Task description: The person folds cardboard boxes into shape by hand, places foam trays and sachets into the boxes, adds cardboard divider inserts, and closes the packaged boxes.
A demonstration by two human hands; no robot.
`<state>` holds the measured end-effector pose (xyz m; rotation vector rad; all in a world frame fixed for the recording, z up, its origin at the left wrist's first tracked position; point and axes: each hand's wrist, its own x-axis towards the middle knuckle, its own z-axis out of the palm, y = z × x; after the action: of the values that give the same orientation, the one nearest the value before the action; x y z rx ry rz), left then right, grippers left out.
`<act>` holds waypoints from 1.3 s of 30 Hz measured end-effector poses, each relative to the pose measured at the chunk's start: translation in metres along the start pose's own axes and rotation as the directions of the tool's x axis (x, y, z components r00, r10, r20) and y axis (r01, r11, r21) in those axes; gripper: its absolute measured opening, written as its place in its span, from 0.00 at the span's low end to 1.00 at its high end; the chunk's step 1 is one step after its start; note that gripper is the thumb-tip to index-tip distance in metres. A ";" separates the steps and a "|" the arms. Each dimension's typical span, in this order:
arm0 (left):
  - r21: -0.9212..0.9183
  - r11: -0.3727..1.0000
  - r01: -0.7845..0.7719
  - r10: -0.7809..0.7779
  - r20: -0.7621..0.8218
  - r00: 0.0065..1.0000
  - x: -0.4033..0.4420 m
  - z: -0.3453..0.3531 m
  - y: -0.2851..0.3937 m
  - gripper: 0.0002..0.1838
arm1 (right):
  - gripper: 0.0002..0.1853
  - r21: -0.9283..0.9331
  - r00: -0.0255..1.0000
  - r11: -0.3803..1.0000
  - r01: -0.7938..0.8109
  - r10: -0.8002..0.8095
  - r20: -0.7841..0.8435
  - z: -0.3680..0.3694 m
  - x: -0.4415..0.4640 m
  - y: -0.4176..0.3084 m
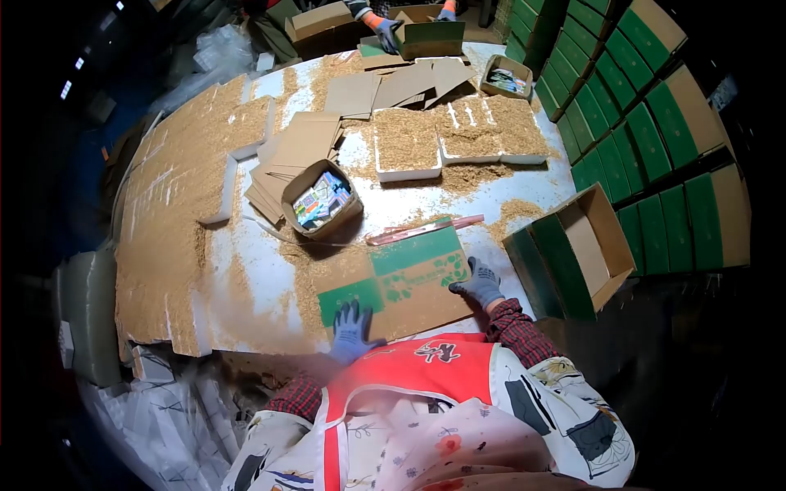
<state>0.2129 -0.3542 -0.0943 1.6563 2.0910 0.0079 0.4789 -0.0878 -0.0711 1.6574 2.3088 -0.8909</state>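
Observation:
A flat green-and-brown printed cardboard carton lies on the table in front of me. My left hand, in a grey-blue glove, rests on its near left corner with the fingers spread. At the carton's right edge is my right hand, also gloved, its thumb over the cardboard and its fingers stretched forward. Just beyond the carton lies a long, thin pink object whose kind I cannot make out. To the right of my right hand stands an open green carton, tilted, its brown inside showing.
A cardboard box of small colourful packets stands beyond the carton, near stacked cardboard sheets. White trays with brown shavings sit farther back. Green cartons are piled at right. Across the table, another person's gloved hands hold a box.

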 end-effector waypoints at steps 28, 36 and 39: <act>-0.678 0.717 -0.163 -0.269 -0.485 0.832 -0.075 -0.269 -0.034 0.22 | 0.40 -0.407 0.820 0.722 0.559 -0.554 0.143 0.078 0.052 -0.214; -0.699 0.674 -0.241 0.002 -0.324 0.946 -0.023 -0.229 -0.068 0.25 | 0.10 -0.217 0.914 0.907 0.361 -0.390 -0.111 0.088 -0.150 0.075; -0.541 0.778 -0.318 0.262 -0.181 0.948 -0.019 -0.235 -0.032 0.25 | 0.15 -0.401 0.935 0.915 -0.046 0.181 0.304 0.078 -0.249 0.200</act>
<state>0.1020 -0.3147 0.1125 1.5872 1.6354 0.7536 0.7364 -0.2911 -0.0942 1.3379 1.9733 -0.5837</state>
